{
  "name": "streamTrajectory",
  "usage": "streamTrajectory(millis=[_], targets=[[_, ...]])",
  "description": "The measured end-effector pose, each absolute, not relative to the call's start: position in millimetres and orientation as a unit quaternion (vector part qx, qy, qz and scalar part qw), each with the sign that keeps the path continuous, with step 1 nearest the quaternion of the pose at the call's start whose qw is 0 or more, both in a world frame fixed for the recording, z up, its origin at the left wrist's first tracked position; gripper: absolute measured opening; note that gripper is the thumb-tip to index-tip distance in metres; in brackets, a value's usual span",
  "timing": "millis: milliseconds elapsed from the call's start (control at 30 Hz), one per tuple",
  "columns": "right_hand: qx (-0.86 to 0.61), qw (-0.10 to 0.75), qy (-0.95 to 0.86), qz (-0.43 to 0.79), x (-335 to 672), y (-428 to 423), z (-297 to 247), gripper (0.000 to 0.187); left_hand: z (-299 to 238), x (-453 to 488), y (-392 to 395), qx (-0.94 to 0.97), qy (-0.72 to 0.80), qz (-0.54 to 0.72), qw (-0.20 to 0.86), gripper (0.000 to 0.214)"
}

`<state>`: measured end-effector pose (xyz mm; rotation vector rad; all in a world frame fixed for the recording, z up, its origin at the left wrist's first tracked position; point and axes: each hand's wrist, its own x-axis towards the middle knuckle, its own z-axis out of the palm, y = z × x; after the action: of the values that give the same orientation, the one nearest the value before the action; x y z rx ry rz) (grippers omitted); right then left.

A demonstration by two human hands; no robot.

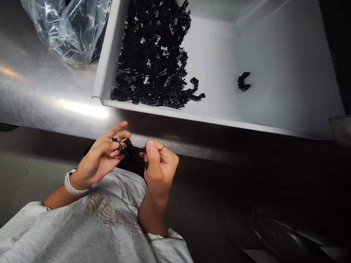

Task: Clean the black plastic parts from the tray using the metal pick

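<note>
Between my two hands, in front of the table edge, is a small black plastic part with a jagged outline. My left hand pinches its left end between thumb and fingers, with the index finger stretched away. My right hand is closed around a black piece at the right end, thumb on top; the fingers hide most of it. Whether this is one piece or several joined pieces I cannot tell. Beyond my hands, a heap of similar black parts fills the left side of a white tray.
One separate black part lies on the tray floor to the right. A clear plastic bag with dark contents sits at the upper left on the metal table. The tray's front wall runs just beyond my hands.
</note>
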<state>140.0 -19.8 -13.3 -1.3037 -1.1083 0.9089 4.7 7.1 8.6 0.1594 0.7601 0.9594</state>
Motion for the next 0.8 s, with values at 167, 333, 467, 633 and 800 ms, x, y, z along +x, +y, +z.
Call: streamTrajectory(millis=[167,333,467,633,800], targets=[[-0.555,0.565,-0.516,0.327,130.9,-19.2,-9.1,0.042,14.8,17.0,5.8,0.022,0.373,0.477,0.795,0.031],[-0.568,0.556,-0.528,0.299,129.4,-21.0,-7.0,0.041,15.4,21.4,6.5,-0.019,0.372,0.483,0.792,0.024],[-0.590,0.539,-0.514,0.310,132.3,-24.9,-4.0,0.043,10.5,17.9,6.7,-0.035,0.334,0.469,0.817,0.031],[-0.587,0.526,-0.505,0.351,132.8,-26.6,-2.1,0.042,6.7,18.1,3.6,-0.019,0.288,0.443,0.849,0.029],[-0.611,0.494,-0.494,0.371,133.2,-25.5,-7.2,0.042,9.5,23.6,-1.1,0.016,0.312,0.451,0.836,0.030]])
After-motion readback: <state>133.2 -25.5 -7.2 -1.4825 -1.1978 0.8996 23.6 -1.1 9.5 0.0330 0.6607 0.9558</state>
